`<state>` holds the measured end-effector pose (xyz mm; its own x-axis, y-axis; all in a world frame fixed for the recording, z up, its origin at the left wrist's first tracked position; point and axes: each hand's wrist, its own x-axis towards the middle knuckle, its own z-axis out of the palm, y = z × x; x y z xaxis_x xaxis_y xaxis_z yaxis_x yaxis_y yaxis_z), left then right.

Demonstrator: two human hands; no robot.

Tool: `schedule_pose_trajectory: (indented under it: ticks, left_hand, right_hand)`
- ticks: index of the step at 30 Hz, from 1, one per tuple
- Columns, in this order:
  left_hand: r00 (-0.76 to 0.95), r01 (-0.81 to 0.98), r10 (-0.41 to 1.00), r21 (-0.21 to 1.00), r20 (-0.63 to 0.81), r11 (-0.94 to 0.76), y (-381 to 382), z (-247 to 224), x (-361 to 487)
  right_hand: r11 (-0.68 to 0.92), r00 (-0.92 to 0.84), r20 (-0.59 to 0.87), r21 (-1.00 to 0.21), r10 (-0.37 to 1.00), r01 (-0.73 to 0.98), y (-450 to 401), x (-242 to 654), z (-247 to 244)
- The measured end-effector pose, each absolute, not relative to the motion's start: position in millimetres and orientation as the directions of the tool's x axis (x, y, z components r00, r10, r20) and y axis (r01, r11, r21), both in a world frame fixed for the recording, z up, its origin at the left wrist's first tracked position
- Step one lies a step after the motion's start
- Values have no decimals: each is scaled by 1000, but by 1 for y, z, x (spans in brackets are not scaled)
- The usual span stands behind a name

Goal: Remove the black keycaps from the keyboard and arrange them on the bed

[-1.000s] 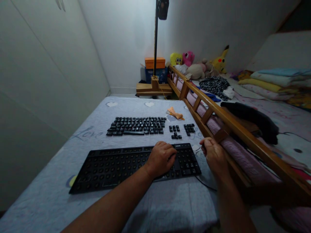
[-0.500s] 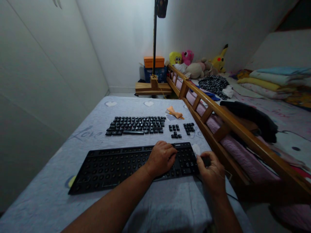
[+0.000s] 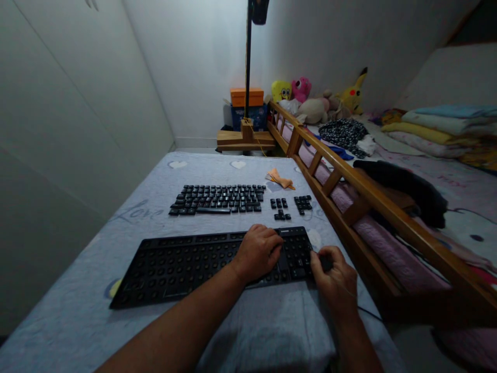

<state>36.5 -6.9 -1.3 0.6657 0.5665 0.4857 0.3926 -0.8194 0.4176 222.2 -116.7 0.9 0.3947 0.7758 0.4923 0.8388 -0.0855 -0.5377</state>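
A black keyboard (image 3: 182,267) lies on the bed-like cloth surface, with most of its keycaps off and the round key sockets showing. My left hand (image 3: 258,254) rests on it right of the middle, fingers curled down and pressed against it. At the keyboard's right end my right hand (image 3: 336,272) is closed around a small black-handled keycap puller (image 3: 326,264), whose thin wire shows beside the palm. Its tip is by the number pad, where some keycaps (image 3: 298,267) still sit. Beyond the keyboard, loose black keycaps (image 3: 221,199) are laid out in keyboard order.
Smaller keycap groups (image 3: 303,203) lie at the right of the layout. An orange cloth bow (image 3: 280,179) is behind them. A wooden bed rail (image 3: 345,181) runs along the right side, and a black cable (image 3: 370,313) trails near my right wrist. A pole stand (image 3: 245,135) stands at the back.
My right hand has shifted slightly left and inward with the keycap puller, over the number pad's right edge. My left hand stays in place on the keyboard.
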Motion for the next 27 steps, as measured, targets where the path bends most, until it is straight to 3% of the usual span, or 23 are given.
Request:
schedule_pose_trajectory:
  ticks: [14, 27]
  left_hand:
    - [669, 401, 570, 414, 477, -817, -7, 0, 36]
    - [671, 405, 570, 409, 475, -818, -6, -2, 37]
  right_hand:
    - [28, 226, 620, -371, 751, 928, -117, 223, -9]
    - [-30, 325, 557, -473, 765, 881, -119, 221, -6]
